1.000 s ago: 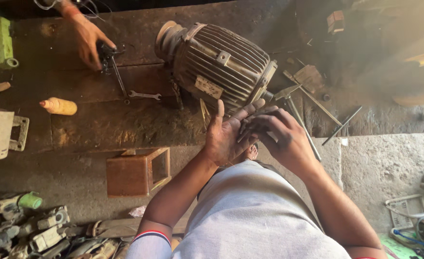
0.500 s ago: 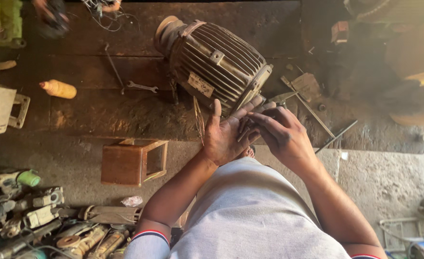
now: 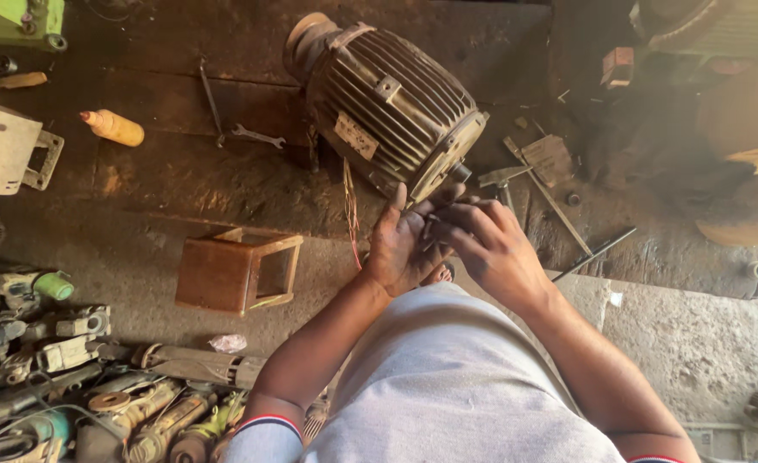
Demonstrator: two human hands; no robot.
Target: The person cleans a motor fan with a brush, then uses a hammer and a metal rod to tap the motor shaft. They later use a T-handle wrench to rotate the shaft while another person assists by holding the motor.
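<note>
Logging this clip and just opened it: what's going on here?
A person in a grey shirt stands over a large ribbed electric motor lying on a dirty workbench. The left hand is open, palm up, by the motor's near end, and the right hand picks at something small in that palm, too small to identify. A spanner, an orange bottle and a small wooden stool sit to the left, untouched.

1. A small pale rectangular nameplate [image 3: 356,135] sits on the ribbed side of the electric motor [image 3: 388,99], tilted, facing the near edge of the workbench [image 3: 182,184].
2. An orange-yellow plastic bottle [image 3: 113,128] lies on its side near the workbench's left end.
3. A crumpled clear plastic wrapper [image 3: 227,343] lies on the floor below the bench.
</note>
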